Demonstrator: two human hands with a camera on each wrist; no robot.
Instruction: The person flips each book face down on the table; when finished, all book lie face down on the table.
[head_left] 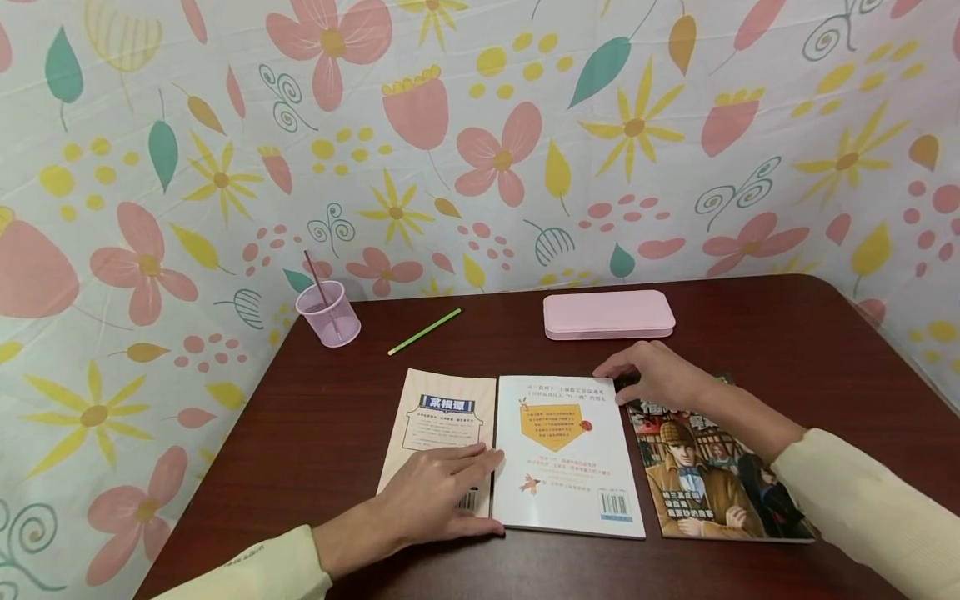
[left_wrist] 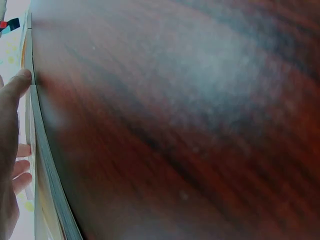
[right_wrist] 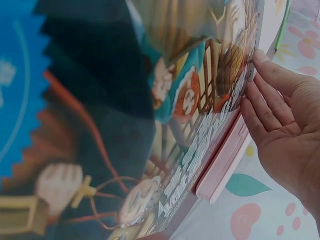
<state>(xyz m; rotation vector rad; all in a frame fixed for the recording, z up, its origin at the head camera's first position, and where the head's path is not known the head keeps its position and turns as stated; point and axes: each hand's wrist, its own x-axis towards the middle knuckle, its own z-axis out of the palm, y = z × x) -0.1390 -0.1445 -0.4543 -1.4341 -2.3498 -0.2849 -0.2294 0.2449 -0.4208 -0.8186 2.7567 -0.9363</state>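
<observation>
Two books lie side by side on the table, a beige book point(head_left: 442, 408) and a white book point(head_left: 558, 492) with an orange panel. My left hand point(head_left: 438, 492) rests on the lower part of the beige book, its fingertips and thumb at the seam with the white one. In the left wrist view its thumb lies at the books' edge. My right hand point(head_left: 663, 375) touches the white book's upper right corner with fairly straight fingers. Under my right forearm lies a detective book point(head_left: 697, 475), a small gap from the white one. Its illustrated cover point(right_wrist: 100, 100) fills much of the right wrist view.
Behind the books, a pink pencil case point(head_left: 609, 312) lies on the dark wooden table point(head_left: 300, 433). A green pencil point(head_left: 424, 332) is left of it. Farther left stands a lilac mesh cup point(head_left: 330, 317) with a thin reddish stick. A flowered cloth point(head_left: 480, 150) hangs behind.
</observation>
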